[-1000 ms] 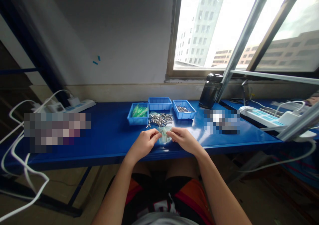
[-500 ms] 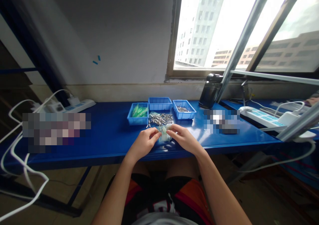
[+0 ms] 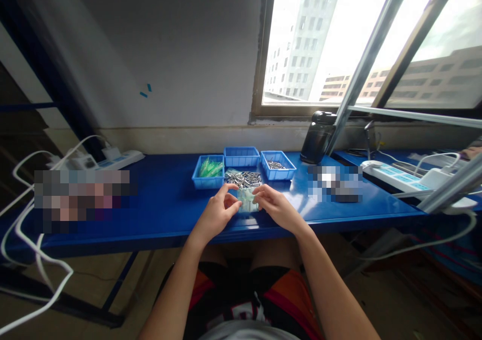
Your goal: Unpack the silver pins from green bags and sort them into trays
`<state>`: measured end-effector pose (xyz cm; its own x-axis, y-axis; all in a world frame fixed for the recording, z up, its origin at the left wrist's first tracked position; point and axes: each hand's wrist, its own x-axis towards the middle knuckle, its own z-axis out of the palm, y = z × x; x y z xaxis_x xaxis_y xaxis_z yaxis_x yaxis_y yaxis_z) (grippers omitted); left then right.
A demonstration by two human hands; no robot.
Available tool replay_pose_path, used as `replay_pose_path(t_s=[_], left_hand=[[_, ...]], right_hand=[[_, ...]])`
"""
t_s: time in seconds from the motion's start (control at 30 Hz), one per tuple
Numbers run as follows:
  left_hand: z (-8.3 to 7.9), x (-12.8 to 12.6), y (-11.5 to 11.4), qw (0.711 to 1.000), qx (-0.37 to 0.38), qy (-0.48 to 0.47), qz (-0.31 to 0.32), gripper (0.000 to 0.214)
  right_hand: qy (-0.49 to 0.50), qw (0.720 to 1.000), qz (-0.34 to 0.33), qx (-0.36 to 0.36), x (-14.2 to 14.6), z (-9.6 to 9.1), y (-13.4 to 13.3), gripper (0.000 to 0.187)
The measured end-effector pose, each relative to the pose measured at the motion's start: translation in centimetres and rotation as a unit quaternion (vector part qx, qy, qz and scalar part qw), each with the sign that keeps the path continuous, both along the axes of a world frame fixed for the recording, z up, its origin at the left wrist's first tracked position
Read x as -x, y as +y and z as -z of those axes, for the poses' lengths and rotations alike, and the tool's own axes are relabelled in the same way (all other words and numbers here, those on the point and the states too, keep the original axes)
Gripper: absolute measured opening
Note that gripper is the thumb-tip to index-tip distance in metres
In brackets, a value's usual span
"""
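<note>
— What are the hands doing?
— The left hand (image 3: 218, 208) has thumb and forefinger spread apart, by the left edge of a small clear bag (image 3: 247, 199). The right hand (image 3: 276, 204) has its fingers curled at the bag's right edge; I can't tell whether they pinch it.
— Where is the bag, exactly?
— Between the two hands, near the front edge of the blue worktop (image 3: 161, 207). Something pale shows in it, too small to make out.
— And just beyond it?
— A loose pile of slim metal pieces (image 3: 248, 179), with three blue bins around it.
— What do they hold?
— The left bin (image 3: 208, 183) has bright green pieces, the right bin (image 3: 279, 174) more metal ones. The middle bin (image 3: 241, 152) stands behind the pile.
— Farther out?
— A black container (image 3: 315, 141) to the right, near the window (image 3: 305, 38), and a white power strip (image 3: 402, 175) past it.
</note>
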<state>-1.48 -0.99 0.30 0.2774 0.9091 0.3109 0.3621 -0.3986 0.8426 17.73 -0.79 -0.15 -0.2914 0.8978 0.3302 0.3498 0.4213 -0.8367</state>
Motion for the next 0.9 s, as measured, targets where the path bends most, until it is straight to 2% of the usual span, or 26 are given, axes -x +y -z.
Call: replay_pose_path(t_s=[0.3,0.57,0.73,0.9], left_hand=[[-0.08,0.22,0.01,0.999,-0.026,0.043,0.006,0.028],[-0.3,0.15,-0.04,0.999,-0.025,0.045,0.015,0.025],[-0.65,0.03,-0.36,0.999,-0.021,0.044,0.02,0.03],[-0.87,0.03,-0.53,0.998,-0.021,0.05,0.038,0.028]], right_hand=[[-0.012,1.0,0.025,-0.005,-0.17,0.17,0.3,0.034],[-0.01,1.0,0.011,0.001,0.02,-0.17,0.12,0.019],[-0.014,1.0,0.005,0.002,0.04,-0.39,-0.19,0.029],[-0.043,0.999,0.025,-0.013,0.03,-0.43,-0.25,0.03]])
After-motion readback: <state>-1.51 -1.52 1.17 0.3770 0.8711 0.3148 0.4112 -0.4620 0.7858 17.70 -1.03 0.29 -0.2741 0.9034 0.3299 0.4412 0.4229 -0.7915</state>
